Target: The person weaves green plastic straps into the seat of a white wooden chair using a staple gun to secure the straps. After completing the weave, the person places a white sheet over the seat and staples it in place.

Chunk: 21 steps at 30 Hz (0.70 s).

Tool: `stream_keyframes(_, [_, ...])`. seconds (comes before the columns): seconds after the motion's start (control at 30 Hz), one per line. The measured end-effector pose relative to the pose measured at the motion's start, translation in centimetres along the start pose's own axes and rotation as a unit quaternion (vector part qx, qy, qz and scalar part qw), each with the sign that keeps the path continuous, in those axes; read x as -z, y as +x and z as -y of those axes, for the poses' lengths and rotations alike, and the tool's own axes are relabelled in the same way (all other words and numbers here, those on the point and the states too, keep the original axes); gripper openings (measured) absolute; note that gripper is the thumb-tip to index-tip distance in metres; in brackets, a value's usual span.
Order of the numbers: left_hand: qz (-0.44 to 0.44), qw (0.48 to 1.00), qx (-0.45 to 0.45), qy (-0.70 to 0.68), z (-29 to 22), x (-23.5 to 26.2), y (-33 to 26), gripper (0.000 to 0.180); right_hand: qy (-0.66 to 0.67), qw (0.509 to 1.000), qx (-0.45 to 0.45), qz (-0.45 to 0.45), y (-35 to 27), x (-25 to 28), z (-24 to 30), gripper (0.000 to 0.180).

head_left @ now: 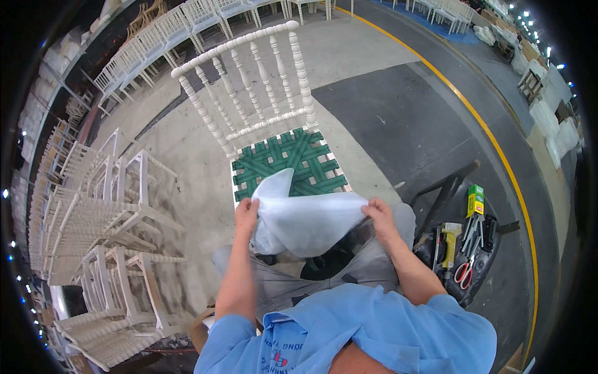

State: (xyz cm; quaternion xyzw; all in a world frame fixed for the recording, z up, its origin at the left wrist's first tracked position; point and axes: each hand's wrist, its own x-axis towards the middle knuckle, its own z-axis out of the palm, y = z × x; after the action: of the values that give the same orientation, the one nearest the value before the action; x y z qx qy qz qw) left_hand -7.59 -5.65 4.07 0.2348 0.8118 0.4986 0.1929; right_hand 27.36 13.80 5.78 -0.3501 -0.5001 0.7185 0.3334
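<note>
Down near the lap, the white cloth draped over the front of the seat and hid the chair's front edge, and most of each hand's fingers were tucked behind the fabric and hard to make out. The left hand pinched the cloth's left edge, the right hand closed on its right edge, stretching it between them. Beyond lay the green webbed seat of the white spindle-back chair, with stacked white chairs to the left.

White cloth, thin and crumpled, stretched between two hands above a white chair's green webbed seat.
</note>
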Motion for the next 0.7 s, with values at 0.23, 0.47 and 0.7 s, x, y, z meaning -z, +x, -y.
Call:
stream_keyframes(0.23, [0.066, 0.884, -0.042, -0.462, -9.8, 4.8, 3.4, 0.030, 0.138, 0.987, 0.072, 0.040, 5.8, -4.3, 10.1, 0.008])
stream_keyframes(0.47, [0.114, 0.878, 0.063, -0.460, -6.4, 6.6, 4.5, 0.058, 0.207, 0.975, 0.069, 0.035, 9.1, -9.4, 14.1, 0.011])
stream_keyframes(0.7, [0.085, 0.798, 0.348, -0.485, -2.1, -7.9, -1.5, 0.039, 0.160, 0.982, -0.073, -0.072, 9.4, 0.6, 2.8, 0.028])
